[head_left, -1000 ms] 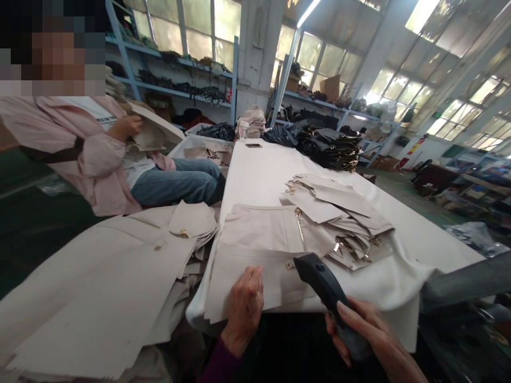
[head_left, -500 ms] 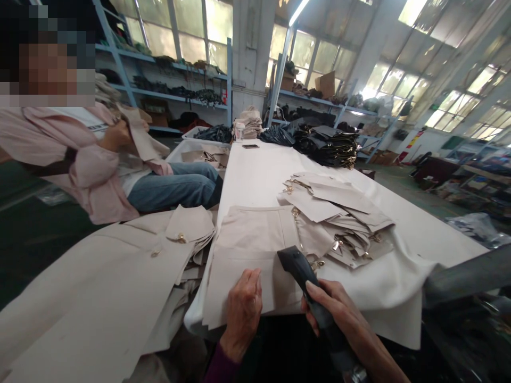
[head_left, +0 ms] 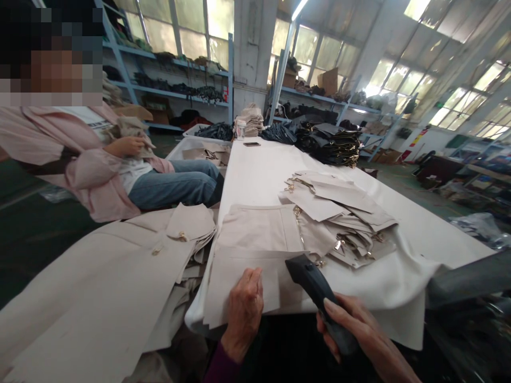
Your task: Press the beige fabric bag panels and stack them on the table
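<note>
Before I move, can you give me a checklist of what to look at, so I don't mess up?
1. Right hand has its fingers around the black tool: ok.
2. Left hand is on the beige piece: ok.
3. Left hand is apart from the tool's head: ok.
4. Gold clasp is well away from the tool: not ok, it's right beside it.
5. Tool is switched on: cannot tell.

We've got tall windows [head_left: 195, 32] glowing behind blue shelves [head_left: 179, 90], a pale pillar [head_left: 253, 48] between; a tube light [head_left: 299, 9] shines overhead, green floor [head_left: 419, 175] runs past the white bench's [head_left: 249, 170] right edge, cartons [head_left: 328, 82] shelved beyond its far end.
</note>
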